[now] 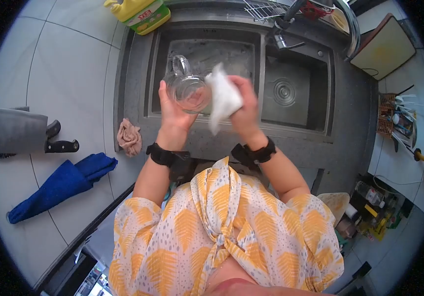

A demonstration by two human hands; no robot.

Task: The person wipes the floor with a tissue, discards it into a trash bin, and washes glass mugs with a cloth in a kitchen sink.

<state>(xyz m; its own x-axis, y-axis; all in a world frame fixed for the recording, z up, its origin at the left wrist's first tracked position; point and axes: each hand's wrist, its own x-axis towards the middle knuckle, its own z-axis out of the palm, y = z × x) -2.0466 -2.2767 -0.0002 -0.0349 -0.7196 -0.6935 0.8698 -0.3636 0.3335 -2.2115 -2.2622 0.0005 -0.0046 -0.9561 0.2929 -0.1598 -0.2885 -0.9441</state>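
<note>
My left hand (175, 114) is wrapped round a clear glass mug (191, 93) held over the left sink basin. The mug is tilted, its handle pointing toward the back of the sink. Close beside it on the right, my right hand (245, 106) grips a white cloth (223, 96), blurred by motion. The cloth's left edge comes right up to the mug's side. Both wrists wear black bands.
A grey double sink (261, 64) spans the counter, with a chrome faucet (285, 39) behind. A yellow detergent jug (140, 15) stands back left. Left lie a crumpled pink cloth (129, 137), a rolled blue towel (64, 185) and knives (61, 146). A cutting board (384, 47) leans at right.
</note>
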